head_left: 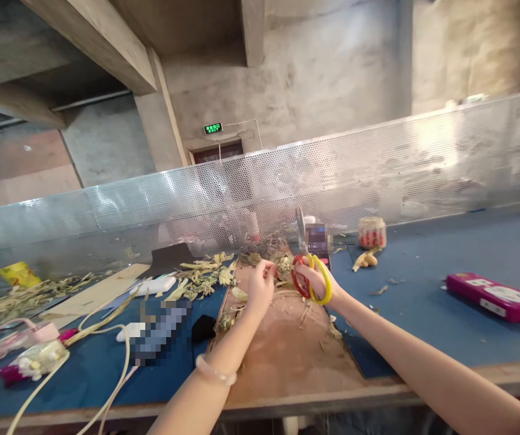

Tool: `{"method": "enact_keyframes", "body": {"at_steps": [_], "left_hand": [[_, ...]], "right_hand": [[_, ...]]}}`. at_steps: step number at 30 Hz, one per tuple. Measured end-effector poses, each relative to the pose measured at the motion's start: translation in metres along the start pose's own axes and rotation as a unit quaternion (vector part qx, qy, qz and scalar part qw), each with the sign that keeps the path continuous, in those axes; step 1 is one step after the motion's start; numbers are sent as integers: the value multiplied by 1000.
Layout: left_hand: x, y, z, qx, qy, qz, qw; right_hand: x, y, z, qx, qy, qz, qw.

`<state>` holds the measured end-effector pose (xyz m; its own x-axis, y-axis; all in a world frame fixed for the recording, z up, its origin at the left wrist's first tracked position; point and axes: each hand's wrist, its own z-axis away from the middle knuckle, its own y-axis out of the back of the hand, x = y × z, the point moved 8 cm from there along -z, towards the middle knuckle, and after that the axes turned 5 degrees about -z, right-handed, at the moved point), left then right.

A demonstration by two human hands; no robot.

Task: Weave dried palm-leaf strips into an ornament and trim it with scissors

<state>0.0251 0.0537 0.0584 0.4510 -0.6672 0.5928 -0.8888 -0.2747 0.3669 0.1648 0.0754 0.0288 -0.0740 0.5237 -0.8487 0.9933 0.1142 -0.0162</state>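
My right hand (318,283) is closed around a pair of scissors (302,232) with one red and one yellow handle. The metal blades point up and away from me. To its left, my left hand (262,283) has its fingers bent together in a pinch; whatever lies between them is too small to make out. A pale bangle (216,370) circles the left wrist. Both hands hover over a brown board (282,368) strewn with dried plant bits. Behind the hands, at the board's far end, lies a heap of dry stems and leaves (266,248).
Dried stalks (210,273) and pale cables (126,347) spread across the left side. On the blue tabletop (416,320) at right are a jar (372,232) and a magenta box (498,297). A perforated metal panel (314,172) runs along the back.
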Motion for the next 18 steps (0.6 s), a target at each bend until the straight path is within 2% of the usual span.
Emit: {"method": "enact_keyframes", "body": {"at_steps": [4,7,10,13,18], "left_hand": [[-9,-10,-1,-48,77,109,990],[-14,-22,5,-106,159,182,964],[-13,-31,11,-146,192,235,942],[-16,-29,10,-122,201,271,933],[-26,-23,6,-80,222,333,913]], "right_hand": [[0,7,0,-7,12,-1,1000],[-4,11,0,-13,27,24,999],[-9,10,0,-29,33,40,998],[-11,7,2,-33,19,51,998],[8,8,4,-10,-92,52,994]]}}
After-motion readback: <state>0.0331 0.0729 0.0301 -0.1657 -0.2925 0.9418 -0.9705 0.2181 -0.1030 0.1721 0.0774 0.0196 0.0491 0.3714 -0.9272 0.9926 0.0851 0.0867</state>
